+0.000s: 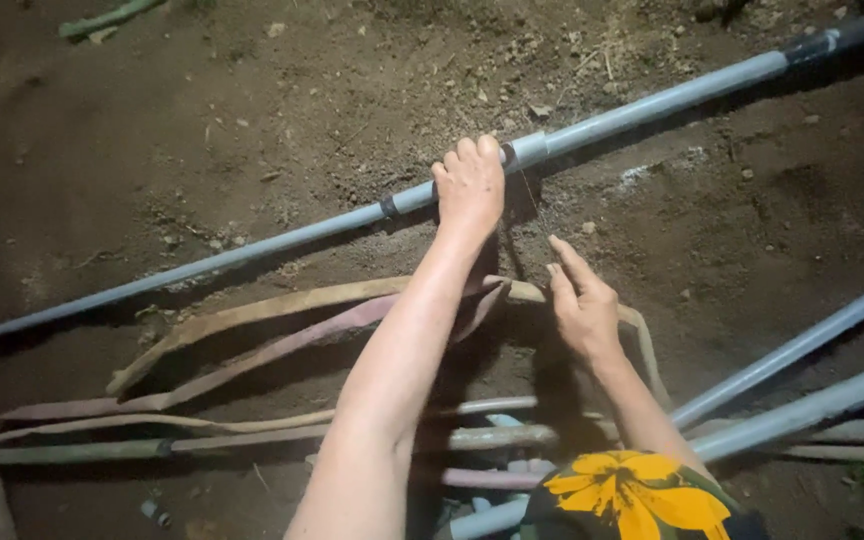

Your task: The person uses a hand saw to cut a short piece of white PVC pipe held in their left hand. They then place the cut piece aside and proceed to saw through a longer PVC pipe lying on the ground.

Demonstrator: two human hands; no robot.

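Observation:
A long grey plastic pipe (252,245) lies diagonally across bare soil, from the lower left to the upper right. My left hand (470,182) is closed over it beside a pale coupling sleeve (529,149). My right hand (582,305) hovers below the pipe with its fingers stretched toward the joint, touching nothing that I can make out. A thin dark strand seems to run from the joint down toward those fingers, but I cannot tell whether it is held.
Flat, worn hoses and bent strips (252,335) lie in a loop under my arms. Two more grey pipes (802,400) cross at the lower right. The pipe's far end is black (852,35). Yellow flowered cloth (632,495) shows at the bottom edge.

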